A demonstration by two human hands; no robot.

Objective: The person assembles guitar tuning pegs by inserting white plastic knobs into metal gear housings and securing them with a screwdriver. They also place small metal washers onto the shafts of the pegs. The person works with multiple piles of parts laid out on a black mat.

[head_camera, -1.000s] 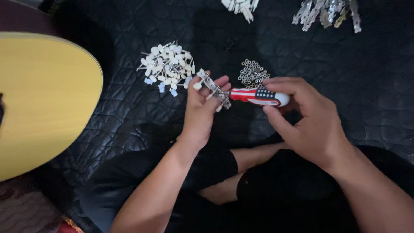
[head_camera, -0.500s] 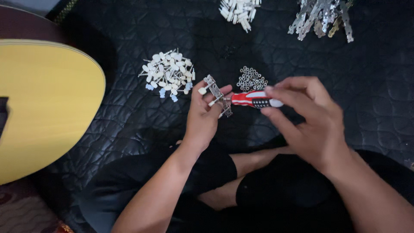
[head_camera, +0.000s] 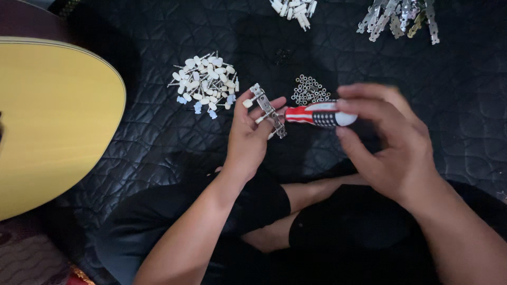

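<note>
The left hand (head_camera: 252, 138) is gripping a small metal tuner strip (head_camera: 268, 110) with white knobs, its fingers clamped along the strip and holding it tilted above the black quilted mat (head_camera: 158, 137). The right hand (head_camera: 391, 142) is holding a short screwdriver (head_camera: 319, 114) with a red, white and dark handle, fingers wrapped around the handle's rounded end, its tip pointing at the strip and seeming to meet it. Just behind the screwdriver, a heap of small metal rings (head_camera: 309, 89) is lying on the mat. To the left, a pile of white tuner knobs (head_camera: 206, 82) is resting near a yellow guitar body (head_camera: 47, 121). More white pegs (head_camera: 293, 9) and metal strips (head_camera: 400, 16) are lying along the far edge.
</note>
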